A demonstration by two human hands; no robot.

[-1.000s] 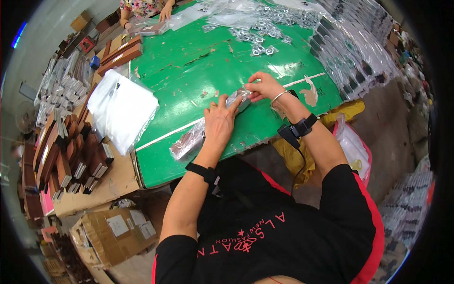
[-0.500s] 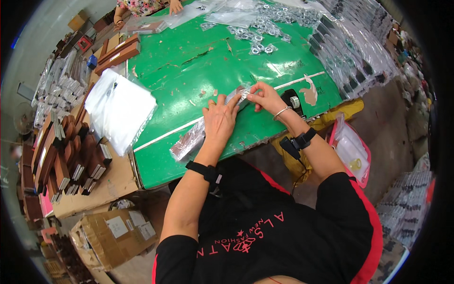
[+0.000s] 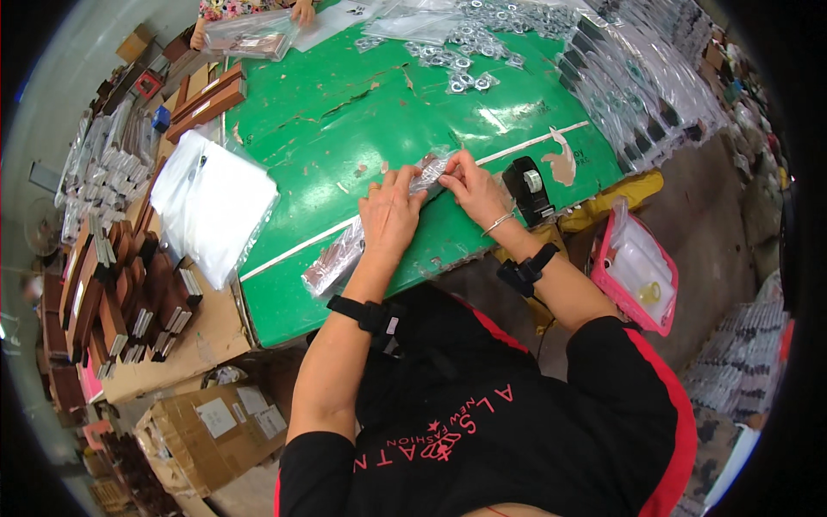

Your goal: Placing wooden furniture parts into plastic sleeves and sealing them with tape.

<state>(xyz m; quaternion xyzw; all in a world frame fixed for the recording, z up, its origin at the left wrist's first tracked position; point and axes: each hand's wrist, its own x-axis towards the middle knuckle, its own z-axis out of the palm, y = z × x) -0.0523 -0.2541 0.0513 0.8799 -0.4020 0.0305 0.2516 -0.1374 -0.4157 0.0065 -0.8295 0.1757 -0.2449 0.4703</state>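
Note:
A long clear plastic bag with brown wooden pieces inside lies slantwise on the green tabletop. My left hand rests across its middle, fingers bent over it and holding it. At the bag's upper right end, my right hand pinches the crinkled plastic between thumb and fingers. The palm sides of both hands are hidden. Just right of my right hand is a black tape dispenser.
White plastic bags lie at the table's left side, near stacked brown wooden parts. Bagged metal rings and a pile of packed bags are farther off. A pink basket stands right. Another person's hand is across the table.
My right hand has moved slightly down, its fingers closer on the bag's end. The left hand has shifted little. Across the table, the other person has lifted a clear bag with brown pieces.

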